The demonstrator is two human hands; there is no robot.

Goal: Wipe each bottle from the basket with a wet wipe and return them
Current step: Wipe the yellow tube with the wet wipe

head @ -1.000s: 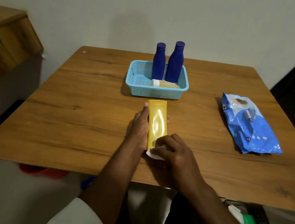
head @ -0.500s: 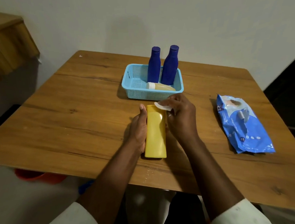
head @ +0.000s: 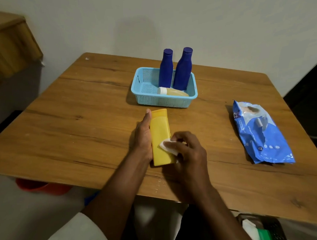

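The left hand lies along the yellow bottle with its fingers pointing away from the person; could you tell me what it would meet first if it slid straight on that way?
Probably the near wall of the blue basket, just beyond the left hand, after bare table.

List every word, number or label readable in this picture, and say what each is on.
"72": in a dark circle near the bottom of the wipes pack.
Other print on the wipes pack: too small and blurred to read.
Yellow bottle, blue bottles, small bottle, basket: no text shows.
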